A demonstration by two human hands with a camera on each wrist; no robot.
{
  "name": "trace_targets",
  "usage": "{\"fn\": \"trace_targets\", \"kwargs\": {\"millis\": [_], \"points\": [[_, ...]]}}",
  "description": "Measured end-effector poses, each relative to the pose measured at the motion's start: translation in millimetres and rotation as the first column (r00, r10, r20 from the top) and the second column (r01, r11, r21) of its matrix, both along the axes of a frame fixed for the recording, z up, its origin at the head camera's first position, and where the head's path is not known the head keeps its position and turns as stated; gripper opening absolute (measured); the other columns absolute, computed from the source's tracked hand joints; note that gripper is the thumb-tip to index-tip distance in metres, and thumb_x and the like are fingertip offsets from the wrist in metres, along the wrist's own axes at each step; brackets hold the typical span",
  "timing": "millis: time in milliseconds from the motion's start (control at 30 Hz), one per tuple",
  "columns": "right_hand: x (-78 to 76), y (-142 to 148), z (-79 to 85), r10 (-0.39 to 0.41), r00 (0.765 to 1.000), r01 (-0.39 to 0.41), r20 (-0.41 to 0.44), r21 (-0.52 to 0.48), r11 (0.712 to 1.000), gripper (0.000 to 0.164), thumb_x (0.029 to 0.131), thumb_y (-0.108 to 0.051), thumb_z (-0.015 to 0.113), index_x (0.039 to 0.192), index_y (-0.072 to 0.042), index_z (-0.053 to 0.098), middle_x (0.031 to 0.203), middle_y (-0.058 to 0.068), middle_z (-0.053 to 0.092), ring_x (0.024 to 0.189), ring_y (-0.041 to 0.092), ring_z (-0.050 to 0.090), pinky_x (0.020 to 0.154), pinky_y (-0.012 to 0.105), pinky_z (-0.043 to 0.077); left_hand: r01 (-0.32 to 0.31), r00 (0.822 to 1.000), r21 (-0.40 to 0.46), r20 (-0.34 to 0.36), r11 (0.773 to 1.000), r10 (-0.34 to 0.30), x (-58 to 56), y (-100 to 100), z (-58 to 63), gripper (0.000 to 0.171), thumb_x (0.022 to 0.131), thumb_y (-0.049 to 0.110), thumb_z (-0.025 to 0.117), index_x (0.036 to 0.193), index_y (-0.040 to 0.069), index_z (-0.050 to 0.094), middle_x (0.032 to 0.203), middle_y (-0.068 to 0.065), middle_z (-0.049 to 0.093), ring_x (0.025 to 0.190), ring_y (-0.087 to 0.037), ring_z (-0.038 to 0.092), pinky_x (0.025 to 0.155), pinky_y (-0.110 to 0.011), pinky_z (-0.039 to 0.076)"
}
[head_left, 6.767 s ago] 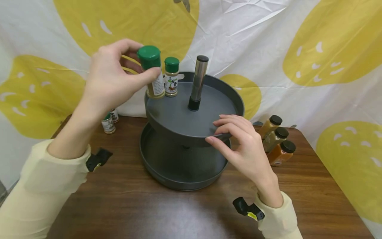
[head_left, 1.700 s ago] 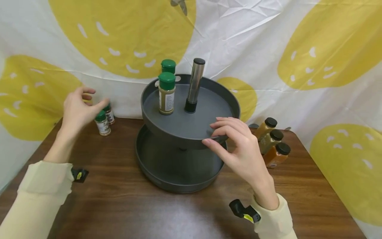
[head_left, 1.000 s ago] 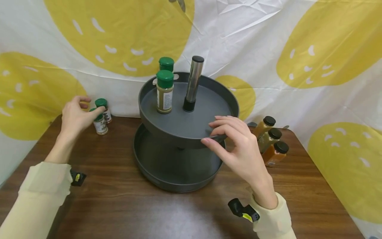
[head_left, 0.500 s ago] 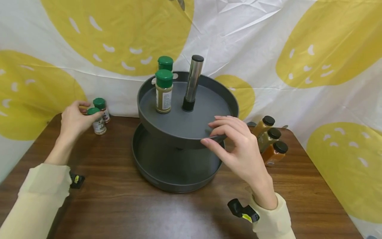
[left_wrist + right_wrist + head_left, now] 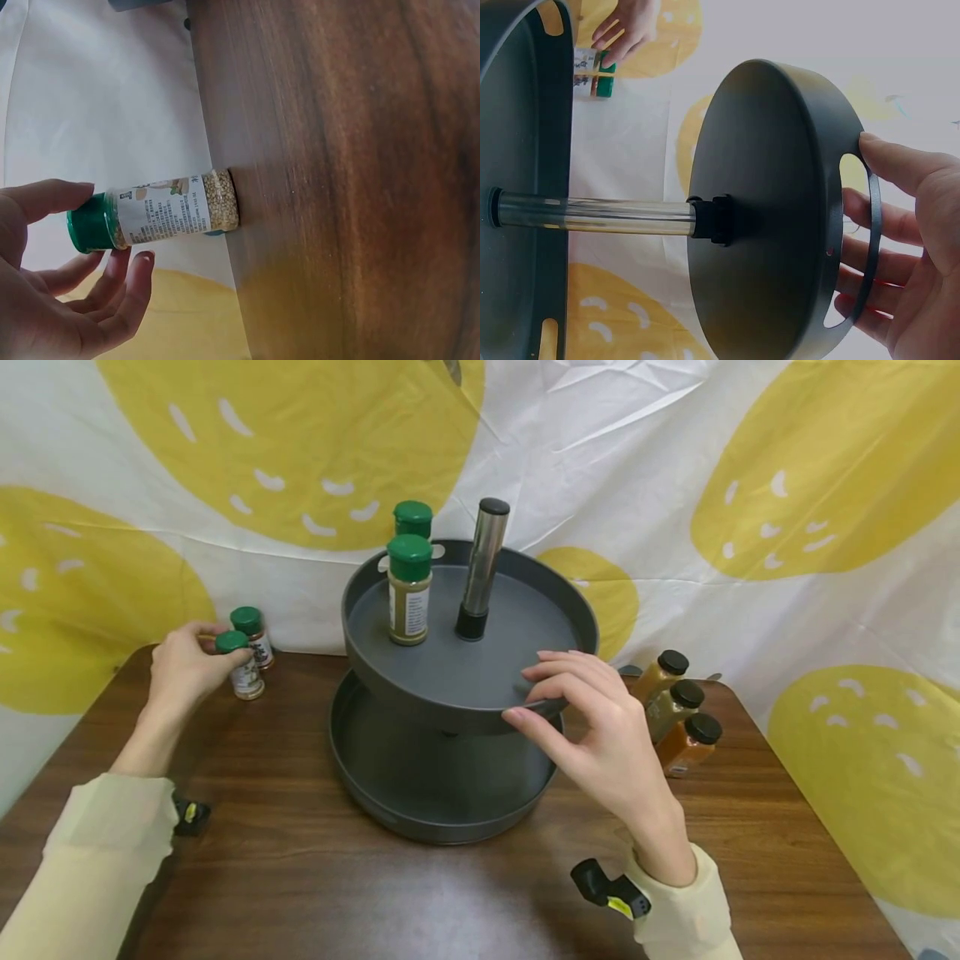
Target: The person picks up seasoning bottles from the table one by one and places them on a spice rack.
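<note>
At the table's back left, my left hand [image 5: 187, 667] pinches the green cap of a clear spice jar [image 5: 169, 210] between thumb and fingers. White labels wrap the jar, pale seeds show at its base, and it stands upright on the table. A second green-capped jar [image 5: 253, 635] stands right behind it. My right hand [image 5: 600, 727] grips the front rim of the upper tray of a dark grey two-tier rack [image 5: 465, 681], fingers at the handle slot [image 5: 853, 176]. Two more green-capped jars stand on that upper tray; the nearer jar [image 5: 409, 602] partly hides the farther jar [image 5: 412, 517].
A metal post [image 5: 483, 564] with a black top rises from the upper tray. The lower tray [image 5: 442, 831] rests on the wooden table [image 5: 300, 877]. Three black-capped bottles [image 5: 686, 743] stand at the right, beyond my right hand. A lemon-print cloth [image 5: 615, 460] hangs behind.
My left hand first set a green-capped jar on the upper tray, then moved left and down to the table jars, and its fingers have closed on the front one. My right hand stays at the rim.
</note>
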State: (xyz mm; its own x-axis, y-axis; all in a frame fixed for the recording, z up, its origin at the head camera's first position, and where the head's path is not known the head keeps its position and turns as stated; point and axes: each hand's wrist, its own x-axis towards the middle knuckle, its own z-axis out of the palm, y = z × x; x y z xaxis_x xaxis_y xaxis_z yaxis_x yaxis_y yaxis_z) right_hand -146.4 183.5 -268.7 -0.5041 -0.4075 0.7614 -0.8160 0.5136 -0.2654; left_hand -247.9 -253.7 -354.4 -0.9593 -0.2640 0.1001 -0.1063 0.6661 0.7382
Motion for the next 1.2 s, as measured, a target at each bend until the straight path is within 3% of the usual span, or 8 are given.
{"fn": "trace_targets", "kwargs": {"millis": [400,567,700,767,833,967,1067,1200], "points": [[0.1,0.9,-0.2,0.024,1.0,-0.024,0.003,-0.008,1.0,0.04,0.095,-0.048,0.067,0.086,-0.009,0.07,0.106,0.008,0.072,0.119,0.03,0.061,0.108,0.048,0.039,-0.02,1.0,0.027,-0.008,0.999,0.02,5.4,-2.1,2.5,0.065,0.093,0.037,0.068,0.133,-0.012,0.054,0.125,-0.033,0.054,0.126,-0.055,0.032,0.095,-0.062,0.034],[-0.1,3.8,2.1,0.05,0.999,-0.05,0.008,-0.015,0.999,0.039,0.094,-0.047,0.069,0.087,-0.009,0.07,0.105,0.008,0.073,0.118,0.032,0.061,0.11,0.05,0.037,-0.037,0.997,-0.004,-0.072,0.999,0.037,10.1,-1.7,11.4,0.063,0.091,0.038,0.07,0.13,-0.01,0.059,0.12,-0.033,0.06,0.121,-0.052,0.042,0.09,-0.055,0.038],[-2.3,7.3,3.5,0.075,0.997,-0.075,-0.001,-0.019,0.997,0.039,0.094,-0.045,0.07,0.089,-0.007,0.071,0.104,0.01,0.073,0.116,0.034,0.062,0.112,0.05,0.034,-0.031,0.99,-0.035,-0.138,0.999,0.026,18.8,0.6,23.9,0.059,0.09,0.037,0.073,0.125,-0.01,0.063,0.115,-0.032,0.065,0.109,-0.047,0.055,0.078,-0.039,0.043],[-3.7,9.4,3.5,0.081,0.997,-0.081,0.001,-0.02,0.997,0.038,0.094,-0.044,0.07,0.089,-0.007,0.071,0.105,0.01,0.073,0.115,0.034,0.063,0.113,0.051,0.034,-0.03,0.987,-0.057,-0.162,0.998,0.021,24.0,3.2,32.2,0.056,0.089,0.036,0.074,0.122,-0.008,0.065,0.113,-0.031,0.067,0.098,-0.036,0.061,0.07,-0.028,0.042],[-5.1,11.8,3.3,0.084,0.996,-0.084,0.005,-0.02,0.996,0.038,0.094,-0.044,0.07,0.09,-0.007,0.071,0.106,0.009,0.073,0.116,0.033,0.063,0.113,0.052,0.034,-0.024,0.984,-0.072,-0.178,0.997,0.011,29.4,5.5,41.1,0.054,0.089,0.036,0.075,0.121,-0.007,0.066,0.111,-0.03,0.068,0.083,-0.017,0.063,0.063,-0.019,0.041],[-8.4,16.1,2.9,0.088,0.996,-0.087,0.012,-0.019,0.996,0.039,0.094,-0.045,0.07,0.091,-0.006,0.071,0.106,0.009,0.073,0.116,0.031,0.063,0.112,0.053,0.034,0.001,0.981,-0.069,-0.194,0.998,-0.014,39.8,11.0,59.3,0.053,0.087,0.036,0.077,0.119,-0.005,0.067,0.108,-0.027,0.07,0.065,0.015,0.047,0.058,-0.012,0.04],[-11.1,18.4,2.8,0.094,0.995,-0.094,0.013,-0.02,0.995,0.039,0.094,-0.044,0.07,0.09,-0.006,0.072,0.104,0.01,0.073,0.114,0.032,0.063,0.112,0.053,0.034,0.02,0.978,-0.056,-0.206,0.998,-0.031,47.7,15.1,71.2,0.051,0.086,0.036,0.079,0.118,-0.002,0.068,0.095,-0.017,0.074,0.061,0.02,0.047,0.056,-0.012,0.041],[-14.8,21.7,3.4,0.106,0.994,-0.105,0.012,-0.022,0.994,0.038,0.094,-0.043,0.071,0.091,-0.005,0.071,0.103,0.011,0.073,0.113,0.033,0.063,0.112,0.054,0.034,0.043,0.971,-0.037,-0.233,0.998,-0.05,57.9,21.2,84.5,0.049,0.084,0.038,0.08,0.117,0.003,0.07,0.077,0.022,0.064,0.064,0.02,0.051,0.056,-0.011,0.042]]}}
